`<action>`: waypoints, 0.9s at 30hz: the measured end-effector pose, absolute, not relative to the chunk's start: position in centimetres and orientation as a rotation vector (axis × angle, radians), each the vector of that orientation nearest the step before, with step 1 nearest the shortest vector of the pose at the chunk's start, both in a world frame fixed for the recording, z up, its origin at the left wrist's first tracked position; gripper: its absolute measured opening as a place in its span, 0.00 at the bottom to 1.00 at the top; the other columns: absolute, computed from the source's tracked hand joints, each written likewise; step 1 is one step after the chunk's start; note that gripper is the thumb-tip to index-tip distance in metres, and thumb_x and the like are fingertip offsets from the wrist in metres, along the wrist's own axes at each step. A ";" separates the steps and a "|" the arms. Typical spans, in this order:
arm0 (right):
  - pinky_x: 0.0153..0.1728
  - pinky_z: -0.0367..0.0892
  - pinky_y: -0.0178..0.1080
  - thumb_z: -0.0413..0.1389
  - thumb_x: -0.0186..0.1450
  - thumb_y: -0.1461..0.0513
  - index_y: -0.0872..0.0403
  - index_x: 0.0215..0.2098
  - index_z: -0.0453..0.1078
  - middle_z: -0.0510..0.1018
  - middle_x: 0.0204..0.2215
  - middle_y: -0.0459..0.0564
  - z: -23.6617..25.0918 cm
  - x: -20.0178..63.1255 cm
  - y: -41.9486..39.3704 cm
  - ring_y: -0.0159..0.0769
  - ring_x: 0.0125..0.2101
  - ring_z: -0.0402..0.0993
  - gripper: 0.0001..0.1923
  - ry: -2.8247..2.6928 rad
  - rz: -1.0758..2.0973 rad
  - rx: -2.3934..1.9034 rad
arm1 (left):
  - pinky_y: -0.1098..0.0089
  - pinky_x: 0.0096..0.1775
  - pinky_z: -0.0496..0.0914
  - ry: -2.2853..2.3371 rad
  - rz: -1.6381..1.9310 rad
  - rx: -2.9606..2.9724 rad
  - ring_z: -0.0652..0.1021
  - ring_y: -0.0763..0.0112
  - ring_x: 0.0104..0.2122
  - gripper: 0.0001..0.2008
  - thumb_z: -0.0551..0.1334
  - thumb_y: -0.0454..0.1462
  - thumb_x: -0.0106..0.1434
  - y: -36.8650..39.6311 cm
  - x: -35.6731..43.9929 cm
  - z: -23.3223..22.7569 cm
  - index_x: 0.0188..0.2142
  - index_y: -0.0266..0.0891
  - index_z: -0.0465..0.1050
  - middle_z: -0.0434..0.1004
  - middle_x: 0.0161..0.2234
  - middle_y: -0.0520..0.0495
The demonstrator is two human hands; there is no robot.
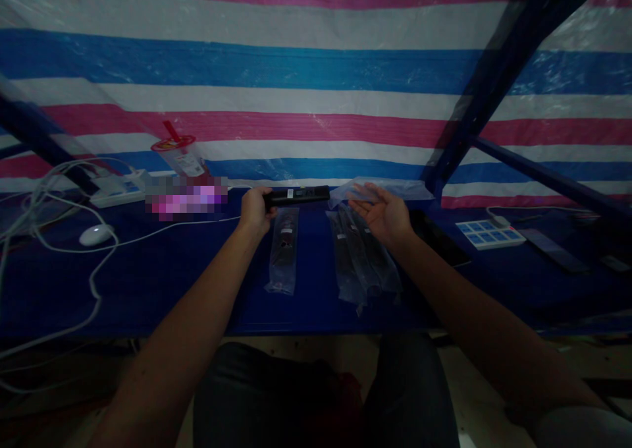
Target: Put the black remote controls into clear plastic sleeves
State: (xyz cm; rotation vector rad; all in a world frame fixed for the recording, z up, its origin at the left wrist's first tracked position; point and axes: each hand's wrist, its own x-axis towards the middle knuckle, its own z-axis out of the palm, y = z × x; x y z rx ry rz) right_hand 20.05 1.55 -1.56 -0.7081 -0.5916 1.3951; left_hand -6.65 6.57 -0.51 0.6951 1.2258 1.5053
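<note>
The left hand [254,207] has its fingers wrapped around the left end of a black handheld device [303,196], held towards the back edge of the blue bench [311,313]. The device's long axis runs sideways, roughly along that back edge, and its free end points right, towards the right hand [388,214] and just beside the left end of a clear plastic sleeve [409,189]. The sleeve stretches the same way, nearly in line with the device; the right hand is far nearer to it than the left. That hand is turned palm up with its fingers extended at the sleeve; whether they pinch the film cannot be told. Between the device and the bench's front edge, one bagged device [283,247] lies lengthwise front to back below the left hand, and three more bagged devices [358,250] lie side by side near the right hand.
</note>
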 end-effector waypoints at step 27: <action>0.46 0.77 0.48 0.48 0.70 0.62 0.52 0.38 0.71 0.83 0.46 0.54 -1.8 20.5 1.9 0.44 0.44 0.82 0.10 -0.566 1.435 -0.680 | 0.76 0.12 0.46 1.324 1.545 0.697 0.59 0.78 0.10 0.06 0.58 0.32 0.48 6.5 -6.6 -0.2 0.26 0.40 0.60 0.58 0.16 0.57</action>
